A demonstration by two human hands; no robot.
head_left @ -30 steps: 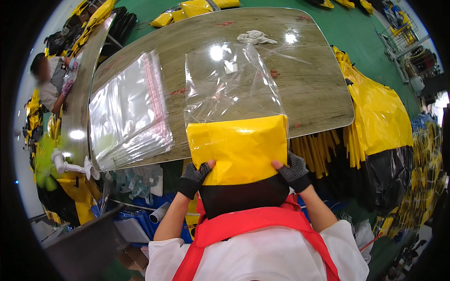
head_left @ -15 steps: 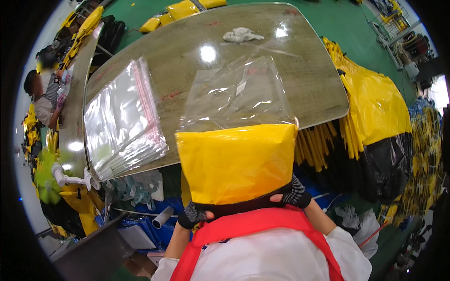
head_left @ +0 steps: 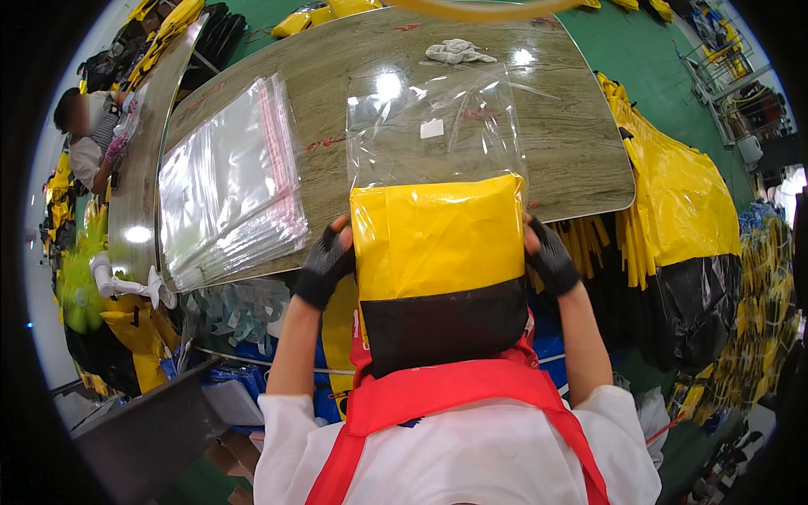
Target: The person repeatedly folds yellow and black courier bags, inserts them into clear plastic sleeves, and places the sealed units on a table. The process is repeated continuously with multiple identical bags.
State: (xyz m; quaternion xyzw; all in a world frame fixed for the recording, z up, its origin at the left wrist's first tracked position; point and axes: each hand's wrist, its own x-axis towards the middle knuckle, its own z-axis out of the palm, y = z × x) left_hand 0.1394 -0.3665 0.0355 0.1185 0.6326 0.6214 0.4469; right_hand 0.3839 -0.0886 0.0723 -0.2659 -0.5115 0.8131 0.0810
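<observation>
A folded yellow-and-black bag point(head_left: 442, 252) lies partly inside a clear plastic bag point(head_left: 471, 126). Its yellow part sits farther from me, its black part close to my red apron. The plastic's unfilled half stretches away over the table, with a small white label on it. My left hand point(head_left: 328, 261), in a black fingerless glove, grips the bundle's left side. On the opposite side, my right hand point(head_left: 551, 257), gloved alike, holds the edge near the table's rim. Fingers of both hands are partly hidden behind the bundle.
Left on the wood-patterned table point(head_left: 328, 168) rests a stack of clear plastic bags point(head_left: 231, 185). A crumpled white cloth point(head_left: 459, 52) lies farther off. Yellow-and-black bags point(head_left: 682, 219) hang at the right. A small fan point(head_left: 84, 290) stands left; beyond it a person point(head_left: 88, 139) works.
Both hands have shifted from the bundle's near edge up along its sides. The bundle has moved away from me, its black part now showing and the plastic lying flatter.
</observation>
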